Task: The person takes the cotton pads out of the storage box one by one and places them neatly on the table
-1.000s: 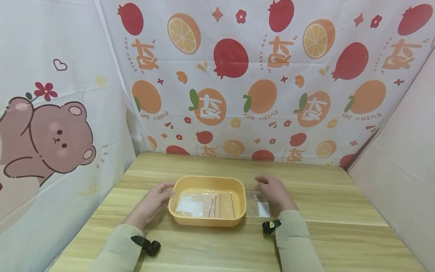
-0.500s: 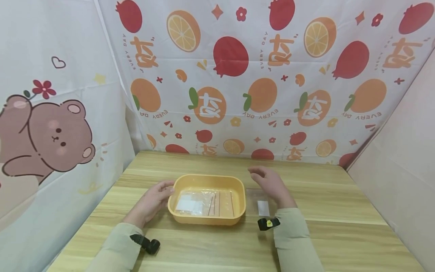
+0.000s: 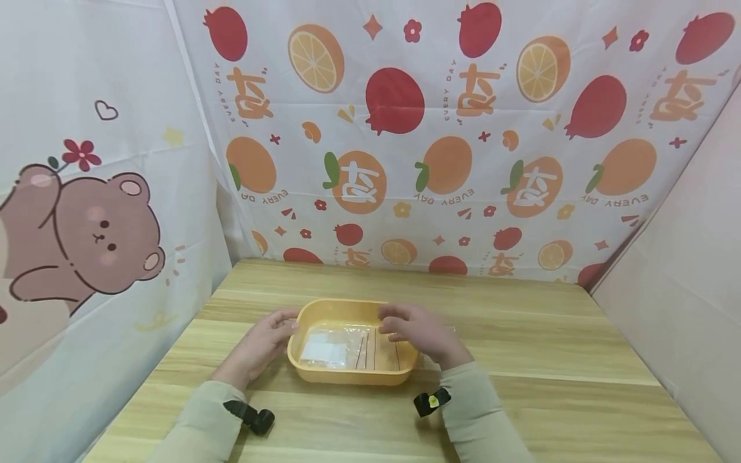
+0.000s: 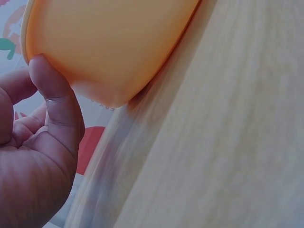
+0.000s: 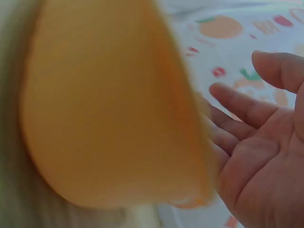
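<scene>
A yellow plastic basin stands on the table, holding flat clear plastic bags with a white panel and thin dark lines across them. At its left end my left hand pinches the rim between thumb and fingers. The left wrist view shows the thumb tip against the rim. My right hand hovers over the right end of the basin, fingers loosely spread and holding nothing. Beneath that hand, another clear bag on the table is mostly hidden. In the right wrist view the palm shows beside the basin wall.
The wood-grain table reaches back to a hanging fruit-print cloth. A white cloth with a bear print hangs at the left, and a plain pale sheet hangs at the right.
My right hand rose slightly away from the bag on the table, then moved left over the basin's right end. The left hand and the basin have stayed in place.
</scene>
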The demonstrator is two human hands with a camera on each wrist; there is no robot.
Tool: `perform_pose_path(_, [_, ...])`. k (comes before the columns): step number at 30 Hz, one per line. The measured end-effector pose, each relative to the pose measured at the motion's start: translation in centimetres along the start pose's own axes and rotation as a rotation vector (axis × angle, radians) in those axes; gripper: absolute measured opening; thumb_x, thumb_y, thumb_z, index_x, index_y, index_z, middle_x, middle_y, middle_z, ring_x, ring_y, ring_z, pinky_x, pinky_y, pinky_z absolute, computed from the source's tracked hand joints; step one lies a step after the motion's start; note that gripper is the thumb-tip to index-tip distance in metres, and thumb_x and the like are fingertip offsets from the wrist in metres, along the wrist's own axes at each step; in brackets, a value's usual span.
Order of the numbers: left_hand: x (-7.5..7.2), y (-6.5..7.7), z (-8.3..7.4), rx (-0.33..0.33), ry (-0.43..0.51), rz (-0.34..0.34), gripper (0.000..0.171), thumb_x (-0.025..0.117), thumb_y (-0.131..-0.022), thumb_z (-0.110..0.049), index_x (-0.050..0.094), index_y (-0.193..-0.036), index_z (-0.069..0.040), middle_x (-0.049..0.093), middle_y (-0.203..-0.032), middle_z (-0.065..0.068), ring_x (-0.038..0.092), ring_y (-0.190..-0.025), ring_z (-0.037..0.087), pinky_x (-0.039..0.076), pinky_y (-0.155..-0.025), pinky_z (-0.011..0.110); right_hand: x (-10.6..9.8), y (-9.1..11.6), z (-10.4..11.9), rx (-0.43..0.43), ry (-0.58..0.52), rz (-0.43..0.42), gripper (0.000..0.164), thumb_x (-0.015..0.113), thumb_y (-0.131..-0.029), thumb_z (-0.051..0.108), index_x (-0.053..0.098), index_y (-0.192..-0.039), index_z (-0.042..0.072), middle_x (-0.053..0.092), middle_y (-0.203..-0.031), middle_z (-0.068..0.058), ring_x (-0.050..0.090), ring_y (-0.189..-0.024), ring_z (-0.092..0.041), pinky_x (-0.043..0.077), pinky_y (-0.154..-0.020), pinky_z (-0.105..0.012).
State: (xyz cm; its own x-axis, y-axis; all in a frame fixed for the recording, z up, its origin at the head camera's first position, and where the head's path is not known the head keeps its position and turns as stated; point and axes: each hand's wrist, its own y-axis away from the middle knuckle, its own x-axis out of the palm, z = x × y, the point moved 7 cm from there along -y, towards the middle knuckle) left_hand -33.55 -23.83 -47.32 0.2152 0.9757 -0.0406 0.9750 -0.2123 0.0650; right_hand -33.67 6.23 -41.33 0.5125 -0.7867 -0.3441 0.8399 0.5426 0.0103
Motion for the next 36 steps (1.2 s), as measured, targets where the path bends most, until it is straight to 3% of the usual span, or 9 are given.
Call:
perform_pose_path(3, [0.0, 0.0, 0.1, -0.001, 0.002, 0.001, 0.051, 0.054, -0.106, -0.02, 0.04, -0.147, 0.006, 0.055, -0.132, 0.027, 0.06, -0.116, 0.028, 0.056, -0.09, 0.034, 1.8, -0.5, -0.2, 0.005, -0.016, 0.058, 0.051, 0.054, -0.106, 0.03, 0.048, -0.146, -0.001, 0.055, -0.141, -0.022, 0.064, -0.115, -0.035, 0.053, -0.096, -0.046])
perform_pose_path(11, [-0.1, 0.0, 0.2, -0.001, 0.003, 0.008, 0.053, 0.055, -0.106, -0.022, 0.039, -0.148, 0.006, 0.056, -0.132, 0.026, 0.06, -0.115, 0.028, 0.056, -0.09, 0.035, 4.1, -1.4, -0.9, 0.101, -0.088, 0.067, 0.056, 0.058, -0.104, 0.028, 0.044, -0.147, -0.005, 0.061, -0.131, -0.024, 0.068, -0.105, -0.036, 0.059, -0.083, -0.044])
perform_pose_path(22, [-0.2, 0.0, 0.2, 0.002, 0.0, 0.004, 0.053, 0.055, -0.106, -0.022, 0.038, -0.148, 0.006, 0.055, -0.135, 0.027, 0.059, -0.118, 0.03, 0.055, -0.091, 0.034, 5.0, -2.1, -1.3, 0.161, -0.056, -0.038, 0.058, 0.061, -0.101, 0.027, 0.046, -0.145, -0.007, 0.061, -0.129, -0.024, 0.066, -0.106, -0.038, 0.06, -0.076, -0.044])
perform_pose_path(27, [-0.1, -0.1, 0.2, 0.006, -0.003, 0.004, 0.052, 0.054, -0.106, -0.021, 0.038, -0.148, 0.006, 0.055, -0.134, 0.027, 0.06, -0.117, 0.03, 0.055, -0.091, 0.034, 5.2, -2.4, -1.0, 0.162, -0.037, -0.065, 0.057, 0.058, -0.103, 0.028, 0.045, -0.147, -0.006, 0.057, -0.137, -0.024, 0.063, -0.112, -0.04, 0.06, -0.078, -0.044])
perform_pose_path(36, [-0.1, -0.2, 0.3, 0.006, -0.004, 0.005, 0.051, 0.054, -0.106, -0.021, 0.039, -0.147, 0.006, 0.054, -0.134, 0.028, 0.06, -0.116, 0.029, 0.055, -0.09, 0.033, 5.5, -3.0, -1.0, 0.146, -0.097, -0.086, 0.056, 0.056, -0.104, 0.025, 0.043, -0.147, -0.008, 0.051, -0.142, -0.026, 0.06, -0.116, -0.043, 0.06, -0.078, -0.044])
